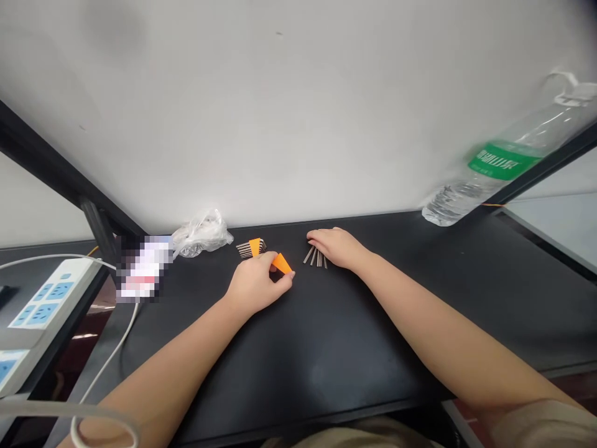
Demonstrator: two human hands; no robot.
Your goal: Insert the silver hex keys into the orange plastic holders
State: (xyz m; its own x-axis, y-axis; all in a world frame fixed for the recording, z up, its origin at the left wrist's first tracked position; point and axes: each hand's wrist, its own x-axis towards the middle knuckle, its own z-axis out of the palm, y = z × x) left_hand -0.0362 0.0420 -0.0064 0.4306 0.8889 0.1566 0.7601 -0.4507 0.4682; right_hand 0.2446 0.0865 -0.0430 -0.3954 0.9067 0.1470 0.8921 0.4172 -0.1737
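Note:
Between the thumb and fingers of my left hand (256,281) is an orange hex key holder (282,264), with no keys visible in it. Just beyond that hand lies a hex key set (254,247), several metal keys held in a second orange holder. My right hand (338,246) rests over several loose hex keys (317,256) on the black tabletop (317,348). Their straight ends stick out from under its fingers, which hide the other ends. Whether those fingers grip a key cannot be made out.
A crumpled clear plastic bag (203,233) lies at the back left, beside a blurred-out item (144,267). White power strips (46,298) and a white cable (112,367) are at the left. A large plastic bottle (504,158) stands against the wall at right.

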